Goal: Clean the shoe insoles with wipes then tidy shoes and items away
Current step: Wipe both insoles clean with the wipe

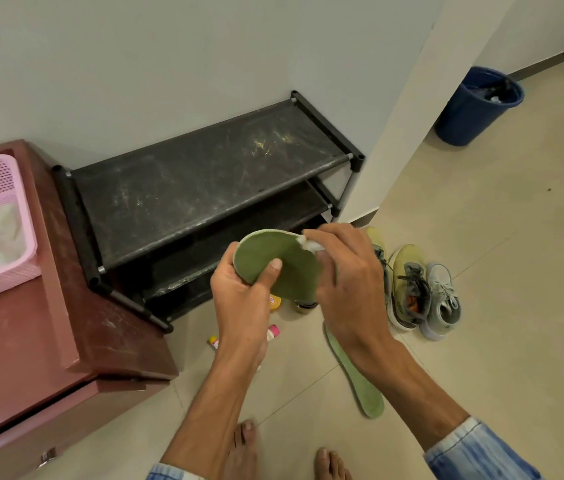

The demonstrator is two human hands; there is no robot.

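Above the black shoe rack (204, 181), the left hand (242, 299) clamps its fingers on a green insole (280, 268); the right hand (346, 278) pinches a white wipe (308, 243) against it.

The tiled floor (481, 289) carries a green insole (353, 372), three shoes (412, 289) and a shoe rack (204, 181).

Held green insole (275, 263), white wipe (308, 244) atop

Matt, fuzzy green insole (279, 263); scuffed black fabric rack shelf (204, 174); glossy perforated pink plastic basket (14, 202).
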